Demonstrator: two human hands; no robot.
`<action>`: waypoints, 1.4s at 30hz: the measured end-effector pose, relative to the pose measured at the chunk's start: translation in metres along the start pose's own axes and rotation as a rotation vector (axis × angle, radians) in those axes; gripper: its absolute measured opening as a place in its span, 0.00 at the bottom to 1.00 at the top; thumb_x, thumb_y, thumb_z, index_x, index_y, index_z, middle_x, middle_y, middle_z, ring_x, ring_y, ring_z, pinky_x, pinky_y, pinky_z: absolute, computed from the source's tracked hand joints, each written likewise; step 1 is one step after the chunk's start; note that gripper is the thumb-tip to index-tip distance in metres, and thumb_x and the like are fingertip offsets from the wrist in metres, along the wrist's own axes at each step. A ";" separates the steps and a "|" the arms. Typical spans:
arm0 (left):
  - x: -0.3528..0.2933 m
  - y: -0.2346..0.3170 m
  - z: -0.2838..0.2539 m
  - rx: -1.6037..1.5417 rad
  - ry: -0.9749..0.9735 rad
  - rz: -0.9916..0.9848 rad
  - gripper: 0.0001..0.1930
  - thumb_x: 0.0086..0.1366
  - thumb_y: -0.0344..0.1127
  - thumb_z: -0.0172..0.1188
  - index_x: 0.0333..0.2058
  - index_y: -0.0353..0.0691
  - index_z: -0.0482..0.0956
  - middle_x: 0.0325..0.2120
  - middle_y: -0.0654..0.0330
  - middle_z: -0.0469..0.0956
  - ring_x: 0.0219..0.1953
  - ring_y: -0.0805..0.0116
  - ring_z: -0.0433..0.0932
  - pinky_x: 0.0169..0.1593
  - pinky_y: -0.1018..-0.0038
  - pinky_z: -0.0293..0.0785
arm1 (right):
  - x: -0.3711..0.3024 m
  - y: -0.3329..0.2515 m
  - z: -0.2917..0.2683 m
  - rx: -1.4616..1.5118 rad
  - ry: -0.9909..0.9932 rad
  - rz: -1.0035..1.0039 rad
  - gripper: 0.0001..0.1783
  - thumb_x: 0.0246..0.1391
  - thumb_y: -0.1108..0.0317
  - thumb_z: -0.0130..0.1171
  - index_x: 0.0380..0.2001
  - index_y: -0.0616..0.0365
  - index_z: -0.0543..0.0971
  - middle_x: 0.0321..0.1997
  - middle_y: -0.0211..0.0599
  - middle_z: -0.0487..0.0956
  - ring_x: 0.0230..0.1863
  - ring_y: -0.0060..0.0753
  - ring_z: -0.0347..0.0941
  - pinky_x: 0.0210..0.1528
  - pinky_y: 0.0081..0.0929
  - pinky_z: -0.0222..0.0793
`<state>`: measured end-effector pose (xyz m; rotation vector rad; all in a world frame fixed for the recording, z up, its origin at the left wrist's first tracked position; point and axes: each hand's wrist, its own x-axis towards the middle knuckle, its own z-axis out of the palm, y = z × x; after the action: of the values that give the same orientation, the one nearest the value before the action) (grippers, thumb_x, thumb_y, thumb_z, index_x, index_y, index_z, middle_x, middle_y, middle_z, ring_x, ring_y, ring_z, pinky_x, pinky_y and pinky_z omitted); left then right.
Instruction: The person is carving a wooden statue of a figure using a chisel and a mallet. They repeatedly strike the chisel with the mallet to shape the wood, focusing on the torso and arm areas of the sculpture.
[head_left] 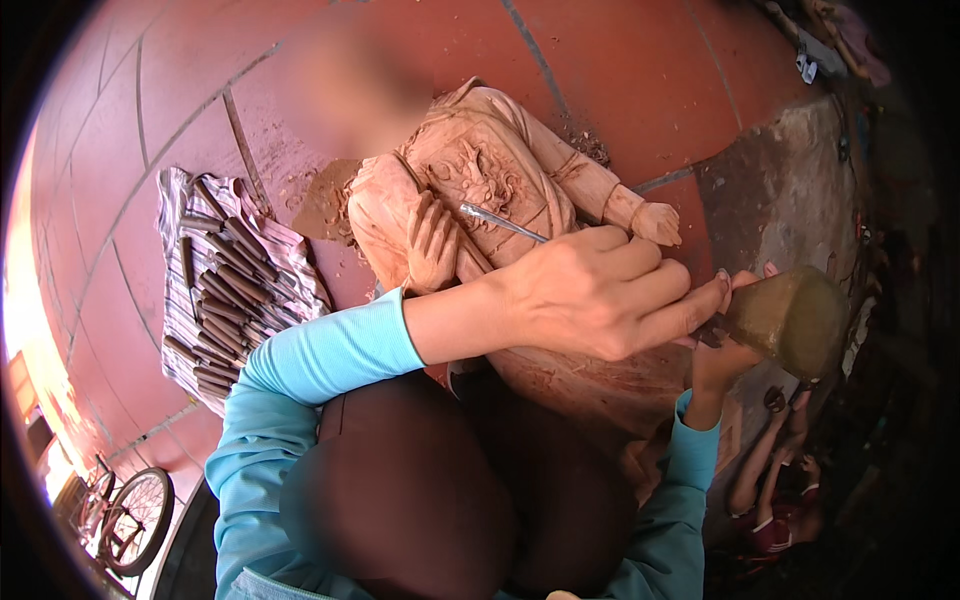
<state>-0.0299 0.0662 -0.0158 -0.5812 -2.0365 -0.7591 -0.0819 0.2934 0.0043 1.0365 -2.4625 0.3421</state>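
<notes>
Steel chisel (503, 222) partly behind left fingers (660, 288)

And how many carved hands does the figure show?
2. On the figure, one carved hand is at left, above the person's left forearm; the other carved hand is at right, beyond the person's left hand. The forearm hides part of the figure.

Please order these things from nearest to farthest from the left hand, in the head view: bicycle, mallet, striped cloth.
1. Mallet: just to the right of the left hand.
2. Striped cloth: left, under dark-handled tools.
3. Bicycle: lower left.
</notes>
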 end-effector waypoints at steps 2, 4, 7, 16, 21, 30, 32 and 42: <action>-0.008 0.008 0.005 -0.022 -0.031 0.026 0.22 0.57 0.43 0.62 0.49 0.41 0.79 0.25 0.68 0.71 0.24 0.74 0.74 0.30 0.76 0.72 | -0.005 -0.006 0.001 0.283 0.062 0.285 0.23 0.53 0.78 0.62 0.51 0.69 0.69 0.39 0.34 0.77 0.40 0.27 0.72 0.56 0.31 0.66; 0.000 0.005 0.010 -0.081 -0.054 -0.060 0.23 0.59 0.42 0.60 0.52 0.42 0.77 0.28 0.65 0.71 0.24 0.73 0.74 0.31 0.76 0.72 | -0.009 0.004 -0.001 0.333 0.064 0.228 0.33 0.52 0.77 0.61 0.59 0.68 0.59 0.40 0.34 0.76 0.41 0.27 0.72 0.55 0.30 0.65; 0.007 -0.003 0.009 -0.055 -0.126 -0.064 0.23 0.60 0.40 0.58 0.54 0.42 0.74 0.33 0.60 0.71 0.24 0.72 0.74 0.29 0.77 0.73 | -0.010 0.009 -0.002 0.239 0.036 0.137 0.32 0.51 0.78 0.59 0.59 0.69 0.61 0.42 0.36 0.76 0.44 0.29 0.72 0.56 0.30 0.65; 0.007 -0.007 0.013 -0.107 -0.071 -0.160 0.19 0.55 0.49 0.64 0.40 0.43 0.77 0.32 0.62 0.73 0.25 0.73 0.74 0.25 0.78 0.72 | -0.005 -0.006 -0.001 0.408 0.049 0.244 0.29 0.55 0.81 0.56 0.58 0.72 0.59 0.36 0.34 0.74 0.39 0.25 0.68 0.54 0.27 0.61; 0.006 -0.010 0.013 -0.108 -0.003 -0.187 0.20 0.53 0.51 0.66 0.39 0.44 0.77 0.28 0.66 0.73 0.26 0.71 0.73 0.26 0.76 0.71 | -0.008 -0.012 0.000 0.530 0.070 0.341 0.31 0.56 0.80 0.56 0.61 0.72 0.57 0.38 0.36 0.74 0.39 0.25 0.69 0.50 0.25 0.64; 0.007 -0.013 0.016 -0.153 0.089 -0.163 0.20 0.52 0.50 0.66 0.37 0.43 0.78 0.24 0.66 0.70 0.22 0.71 0.71 0.24 0.75 0.69 | -0.005 -0.015 -0.005 0.513 0.078 0.316 0.30 0.58 0.78 0.55 0.61 0.72 0.56 0.39 0.37 0.75 0.39 0.26 0.70 0.49 0.23 0.65; 0.007 -0.012 0.015 -0.139 0.083 -0.153 0.20 0.52 0.51 0.66 0.37 0.43 0.78 0.23 0.66 0.69 0.22 0.71 0.71 0.23 0.75 0.68 | -0.005 -0.014 -0.005 0.499 0.077 0.323 0.30 0.58 0.77 0.55 0.60 0.73 0.56 0.39 0.37 0.75 0.39 0.26 0.70 0.49 0.24 0.65; 0.005 -0.016 0.007 -0.184 0.149 -0.119 0.21 0.51 0.53 0.67 0.36 0.43 0.80 0.20 0.67 0.65 0.19 0.73 0.66 0.19 0.76 0.62 | -0.003 -0.016 -0.003 0.500 0.139 0.287 0.25 0.59 0.76 0.56 0.56 0.72 0.60 0.35 0.35 0.76 0.38 0.27 0.71 0.49 0.26 0.66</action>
<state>-0.0471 0.0601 -0.0192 -0.4939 -1.8888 -1.0376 -0.0673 0.2857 0.0065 0.7963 -2.4519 1.1261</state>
